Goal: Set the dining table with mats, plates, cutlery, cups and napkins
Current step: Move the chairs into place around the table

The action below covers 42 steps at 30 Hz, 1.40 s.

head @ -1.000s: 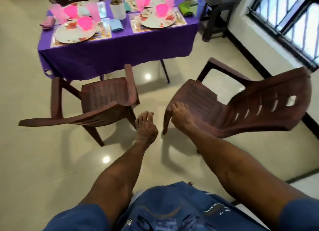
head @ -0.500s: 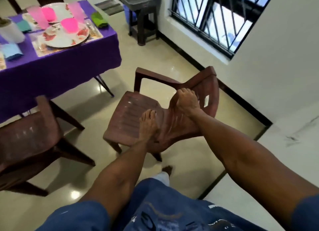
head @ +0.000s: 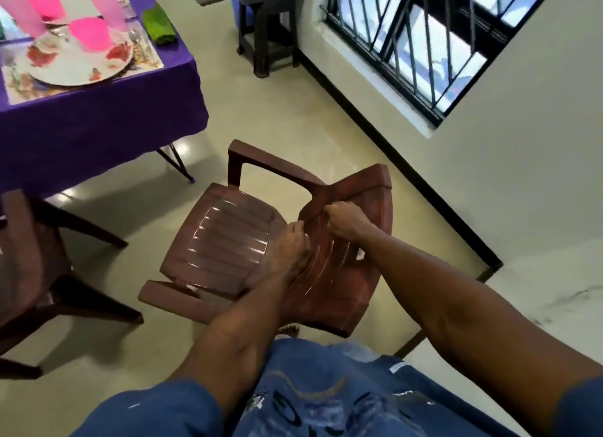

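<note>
The dining table [head: 98, 123] is seen at the far left, draped in a purple cloth that hangs over its near edge, with one thin dark leg showing beneath. On it a floral mat [head: 148, 56] is laid, and a white plate [head: 75, 71] with red flower prints rests on the mat. A bright pink cup [head: 89, 33] stands upturned on the plate, paler pink tumblers [head: 107, 4] are set just behind it, cutlery [head: 138, 45] lies on the mat to the right of the plate, and a folded green napkin [head: 160, 25] is placed at the far right edge of the cloth. The table is well apart from both hands. A brown plastic armchair [head: 225, 241] is held in the middle of the floor, to the right of and nearer than the table. The left hand [head: 287, 250] is laid where seat and backrest meet, fingers pressed together and lying flat. The right hand [head: 346, 221] is curled tightly around the backrest's edge, where the far armrest joins it. A second brown chair [head: 36, 267] stands at the near left, blurred
</note>
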Tool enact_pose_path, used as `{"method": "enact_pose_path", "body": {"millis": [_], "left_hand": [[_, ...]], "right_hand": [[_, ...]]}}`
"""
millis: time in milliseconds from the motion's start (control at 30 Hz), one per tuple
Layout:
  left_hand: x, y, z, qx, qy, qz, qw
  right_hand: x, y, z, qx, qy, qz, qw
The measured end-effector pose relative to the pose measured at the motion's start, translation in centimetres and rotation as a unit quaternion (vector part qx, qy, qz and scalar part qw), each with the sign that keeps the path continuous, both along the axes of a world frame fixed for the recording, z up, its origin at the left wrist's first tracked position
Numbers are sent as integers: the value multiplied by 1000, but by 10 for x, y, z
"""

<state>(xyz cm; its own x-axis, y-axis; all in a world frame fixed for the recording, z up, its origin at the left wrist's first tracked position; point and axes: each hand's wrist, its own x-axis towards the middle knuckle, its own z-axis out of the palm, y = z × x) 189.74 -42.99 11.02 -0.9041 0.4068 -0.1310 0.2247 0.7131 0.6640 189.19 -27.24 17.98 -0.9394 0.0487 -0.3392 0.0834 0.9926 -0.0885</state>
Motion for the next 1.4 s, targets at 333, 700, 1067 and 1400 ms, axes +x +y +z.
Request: {"method": "enact_pose_path", "body": {"millis": [333, 700, 1067, 1400], "left_hand": [[10, 12, -4, -56, -101, 203, 972], [91, 80, 50, -95, -199, 415, 883], [166, 150, 66, -235, 87, 377, 892], [162, 137, 61, -381, 65, 266, 883]], "right_hand": [[-52, 2, -34, -32, -91, 212, 973], [3, 57, -5, -41, -115, 371, 920], [24, 104, 2, -157, 9, 454, 877], [9, 143, -10, -53, 94, 605, 789]]}}
